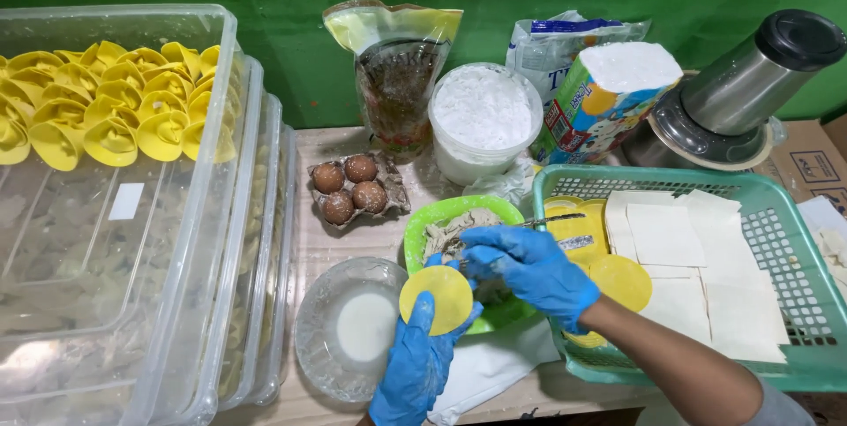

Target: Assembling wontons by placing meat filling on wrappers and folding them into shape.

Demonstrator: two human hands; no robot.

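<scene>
My left hand (416,364), in a blue glove, holds a round yellow dumpling wrapper (436,297) flat on its fingers. My right hand (525,265), also gloved in blue, reaches over a green bowl (441,212) of pale minced filling (450,230) and grips a small metal utensil (551,220) whose handle points right. The wrapper sits just left of the right hand's fingertips, over the bowl's near rim.
A clear glass dish (348,327) of white liquid is at left. A big clear bin (115,205) holds folded yellow dumplings (110,104). A green basket (798,250) holds white and yellow wrappers (688,267). Behind stand brown eggs (348,188), a tub of white powder (483,117), bags and a steel jar (750,82).
</scene>
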